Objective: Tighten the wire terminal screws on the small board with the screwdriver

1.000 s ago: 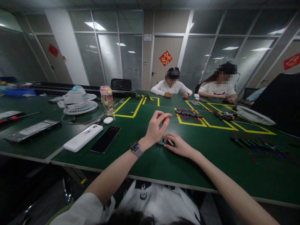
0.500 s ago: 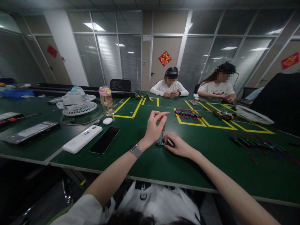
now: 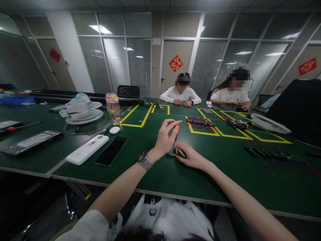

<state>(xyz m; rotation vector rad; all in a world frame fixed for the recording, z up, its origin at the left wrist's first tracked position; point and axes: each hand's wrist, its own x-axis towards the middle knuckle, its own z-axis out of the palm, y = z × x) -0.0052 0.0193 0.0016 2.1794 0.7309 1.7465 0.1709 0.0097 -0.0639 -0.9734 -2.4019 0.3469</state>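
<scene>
My left hand [image 3: 165, 135], with a watch on its wrist, has thumb and fingers closed around the handle of a screwdriver [image 3: 177, 130] with an orange and dark grip. The screwdriver's shaft points down at a small green circuit board [image 3: 170, 154] on the table. Low beside it, my right hand [image 3: 189, 155] is closed at the board's right end, its fingers bent over it. A small dark oval piece with a pale edge [image 3: 182, 153] shows at the right hand's fingers; what it is I cannot tell.
Wired circuit boards lie in a bundle [image 3: 200, 124] inside yellow tape, with another pile [image 3: 278, 155] at right. At left are a phone [image 3: 111, 151], a white power bank [image 3: 87, 149], a bottle [image 3: 114, 108] and a fan [image 3: 84, 112]. Two people sit across the table [image 3: 150, 177].
The screwdriver's handle leans slightly more to the right, and more of its orange top shows between the left fingers. My right hand stays at the board.
</scene>
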